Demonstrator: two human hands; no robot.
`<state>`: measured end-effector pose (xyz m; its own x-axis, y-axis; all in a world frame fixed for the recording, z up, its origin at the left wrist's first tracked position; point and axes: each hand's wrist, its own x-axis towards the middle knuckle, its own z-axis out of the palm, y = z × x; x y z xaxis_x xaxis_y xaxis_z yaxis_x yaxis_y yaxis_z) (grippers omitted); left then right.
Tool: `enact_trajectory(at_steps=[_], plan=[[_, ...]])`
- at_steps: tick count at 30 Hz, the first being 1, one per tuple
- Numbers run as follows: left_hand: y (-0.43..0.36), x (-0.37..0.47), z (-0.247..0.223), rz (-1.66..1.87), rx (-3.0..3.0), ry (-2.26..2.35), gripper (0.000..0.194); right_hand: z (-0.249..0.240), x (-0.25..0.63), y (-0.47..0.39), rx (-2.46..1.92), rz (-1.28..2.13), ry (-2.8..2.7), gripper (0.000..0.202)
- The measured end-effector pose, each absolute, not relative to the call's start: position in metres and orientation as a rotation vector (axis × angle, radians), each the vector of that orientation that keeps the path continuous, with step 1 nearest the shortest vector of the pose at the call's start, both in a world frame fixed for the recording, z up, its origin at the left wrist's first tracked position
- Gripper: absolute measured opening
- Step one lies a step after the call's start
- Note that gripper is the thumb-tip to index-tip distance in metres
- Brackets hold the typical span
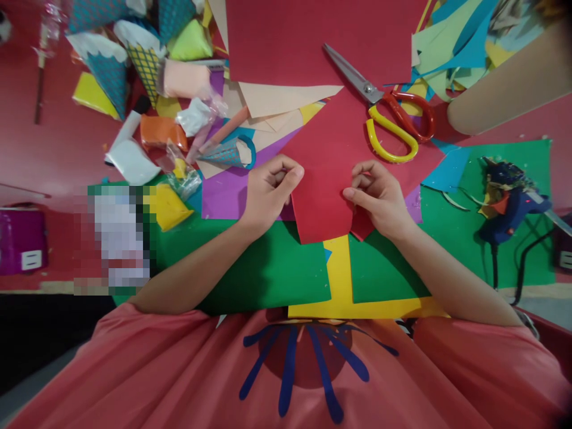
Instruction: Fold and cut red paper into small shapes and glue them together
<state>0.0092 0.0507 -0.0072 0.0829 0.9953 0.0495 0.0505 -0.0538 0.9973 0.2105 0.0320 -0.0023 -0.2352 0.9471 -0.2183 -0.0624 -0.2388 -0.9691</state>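
Observation:
A piece of red sheet [322,202] is between my two hands, above green and yellow sheets. My left hand [273,193] pinches its left edge between thumb and curled fingers. On the right edge, my right hand [378,199] grips it the same way, with a small red flap showing below the fingers. Just beyond my right hand lie scissors [369,89] with one red and one yellow handle, their blades pointing to the upper left over red sheets. A small blue patterned cone [227,153] rests beyond my left hand.
Packets of coloured clay [163,132] and patterned cones [105,65] crowd the upper left. A blue glue gun [512,214] with a cable lies on the green sheet [527,262] at right. A beige cylinder [504,89] and paper scraps [460,42] occupy the upper right.

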Motion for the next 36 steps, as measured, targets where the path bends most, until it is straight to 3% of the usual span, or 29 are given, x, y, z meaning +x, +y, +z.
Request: enact_trajectory(at_steps=[8, 18, 26, 31, 36], plan=[[0.046, 0.008, 0.003, 1.023, 1.379, 1.236, 0.020, 0.006, 0.212, 0.028, -1.222, 1.568, -1.257, 0.050], [0.046, 0.007, -0.003, 1.193, 1.626, 1.196, 0.042, 0.000, 0.216, 0.027, -1.188, 1.391, -1.473, 0.054], [0.044, 0.008, -0.009, 1.199, 1.578, 1.095, 0.025, 0.000, 0.214, 0.029, -1.103, 1.420, -1.606, 0.071], [0.042, 0.009, -0.012, 1.117, 1.573, 1.123, 0.025, 0.000, 0.210, 0.029, -1.204, 1.527, -1.359, 0.031], [0.040, 0.009, -0.014, 1.060, 1.477, 1.016, 0.050, 0.002, 0.209, 0.029, -1.226, 1.527, -1.309, 0.031]])
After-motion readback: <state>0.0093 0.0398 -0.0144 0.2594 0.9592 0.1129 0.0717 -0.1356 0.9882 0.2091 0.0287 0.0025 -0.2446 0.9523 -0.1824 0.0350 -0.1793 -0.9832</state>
